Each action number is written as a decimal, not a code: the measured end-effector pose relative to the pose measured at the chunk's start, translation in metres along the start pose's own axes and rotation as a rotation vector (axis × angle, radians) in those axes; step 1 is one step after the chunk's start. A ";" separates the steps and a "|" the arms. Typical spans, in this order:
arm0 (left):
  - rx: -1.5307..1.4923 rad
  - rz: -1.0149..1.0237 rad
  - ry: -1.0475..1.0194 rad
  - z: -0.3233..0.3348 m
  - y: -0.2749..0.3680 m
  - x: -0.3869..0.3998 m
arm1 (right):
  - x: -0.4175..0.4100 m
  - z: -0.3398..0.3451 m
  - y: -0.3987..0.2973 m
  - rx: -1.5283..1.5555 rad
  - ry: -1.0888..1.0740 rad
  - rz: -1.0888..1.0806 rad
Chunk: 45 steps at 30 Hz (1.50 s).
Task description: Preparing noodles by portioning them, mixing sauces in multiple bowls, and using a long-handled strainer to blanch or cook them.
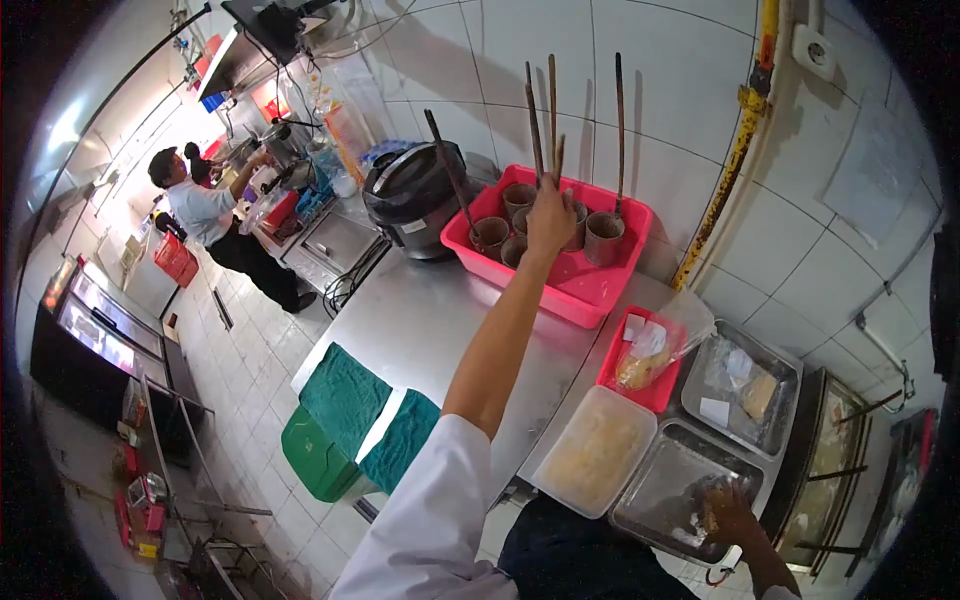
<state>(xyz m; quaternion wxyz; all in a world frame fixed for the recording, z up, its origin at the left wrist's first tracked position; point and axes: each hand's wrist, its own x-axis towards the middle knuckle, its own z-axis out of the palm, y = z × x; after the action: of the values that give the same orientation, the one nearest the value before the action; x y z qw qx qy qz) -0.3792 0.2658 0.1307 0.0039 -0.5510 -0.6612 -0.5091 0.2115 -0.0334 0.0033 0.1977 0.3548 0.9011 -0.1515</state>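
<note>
My left hand (550, 221) reaches over the pink plastic tub (574, 304), its fingers around a short brown rod (558, 156). Several brown cylindrical cups (603, 238) stand in the tub, and long dark rods (619, 135) rise from some of them. Low at the right, my right hand (726, 514) is down in a rectangular metal tray (660, 480), on a tan, crumbly-looking piece (706, 517) with white powder beside it. The fingers partly hide that piece, so its kind is unclear.
A black rice cooker (412, 199) stands left of the tub. Green cloths (345, 397) lie at the steel table's edge. Near my right hand are a plastic container (596, 454), a small red tray (658, 401) with a bagged item and a second metal tray (776, 435). A person (202, 210) works farther back.
</note>
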 end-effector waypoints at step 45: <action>-1.699 0.003 -1.811 0.040 0.336 -0.183 | -0.004 -0.233 -0.054 0.485 0.412 0.386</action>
<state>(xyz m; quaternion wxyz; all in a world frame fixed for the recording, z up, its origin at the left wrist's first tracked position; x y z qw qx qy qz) -0.0387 0.1182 0.2329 -0.8112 -0.5327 0.1140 -0.2124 0.1187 0.0230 0.2161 -0.0527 0.5777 0.7766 -0.2458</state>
